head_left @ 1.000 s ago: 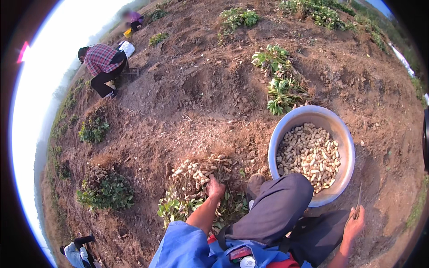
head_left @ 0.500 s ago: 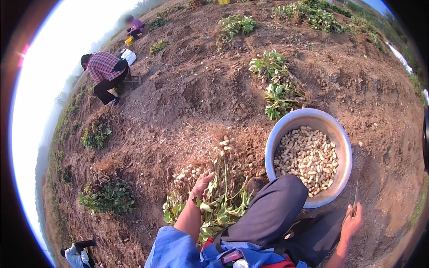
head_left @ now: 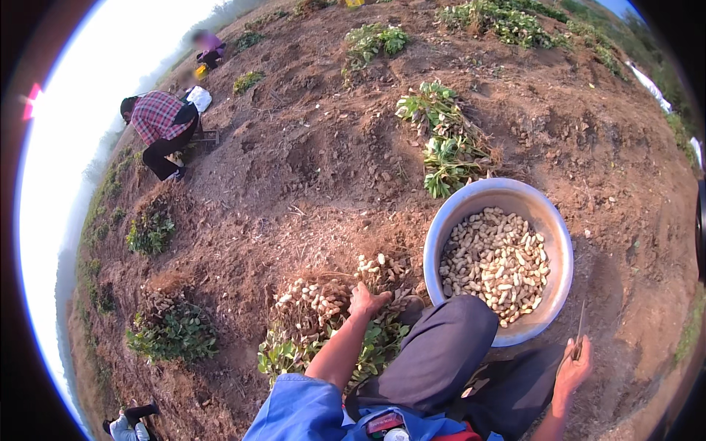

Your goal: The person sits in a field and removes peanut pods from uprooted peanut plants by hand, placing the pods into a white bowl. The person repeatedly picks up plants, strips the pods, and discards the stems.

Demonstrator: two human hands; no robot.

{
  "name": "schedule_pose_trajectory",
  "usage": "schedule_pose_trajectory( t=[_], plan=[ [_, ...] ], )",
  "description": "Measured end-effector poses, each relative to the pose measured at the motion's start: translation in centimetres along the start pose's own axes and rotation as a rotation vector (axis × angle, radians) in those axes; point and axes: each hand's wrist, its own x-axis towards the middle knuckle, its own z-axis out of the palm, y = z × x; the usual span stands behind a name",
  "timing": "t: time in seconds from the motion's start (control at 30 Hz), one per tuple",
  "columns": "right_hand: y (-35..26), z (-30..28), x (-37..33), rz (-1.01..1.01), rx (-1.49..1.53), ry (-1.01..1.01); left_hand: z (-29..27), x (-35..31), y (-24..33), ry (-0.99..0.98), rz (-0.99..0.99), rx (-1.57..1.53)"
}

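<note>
My left hand point(head_left: 365, 300) is among uprooted peanut plants point(head_left: 316, 323), just below a cluster of pale pods point(head_left: 379, 269). Its thumb is stretched to the right, apart from the fingers, whose tips are partly lost among the roots. More pods point(head_left: 312, 295) hang on the roots left of the hand, with green leaves lying nearer to me. On the right, my right hand point(head_left: 574, 367) is closed around the handle of a knife point(head_left: 582, 323), its thin blade pointing up and away. Between the hands, beyond my knee, stands a wide metal basin point(head_left: 557, 294) holding many loose peanuts point(head_left: 500, 264).
Pulled plants lie beyond the basin point(head_left: 445, 158) and in heaps at the left point(head_left: 173, 331). A person in a checked shirt point(head_left: 158, 117) bends over at the far left, with another person point(head_left: 209, 45) farther off. Rough brown soil point(head_left: 331, 147) slopes around me.
My left hand has moved right across the plants. The pod cluster that stood up on a stem is now lower, beside the hand. My right hand keeps its hold on the knife.
</note>
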Motion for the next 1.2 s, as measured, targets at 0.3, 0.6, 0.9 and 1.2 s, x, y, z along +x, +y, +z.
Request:
schedule_pose_trajectory(
  t=[0.3, 0.6, 0.9, 1.2],
  plan=[
    [-0.4, -0.3, -0.4, 0.088, -0.055, 0.113, -0.5, 0.8, 0.1, -0.002, 0.054, 0.152],
    [0.3, 0.3, -0.4, 0.119, -0.223, 0.054, -6.5, 0.6, 1.5, 0.394, 0.417, -0.262],
    [-3.6, -2.1, -0.3, 0.027, -0.036, 0.118, -16.6, 0.4, 7.2, 0.365, 0.479, -0.341],
    [-12.5, -2.1, 1.9, 0.125, 1.277, -0.207, -27.3, -8.6, 20.5, 0.192, 0.986, -0.044]
  ],
)
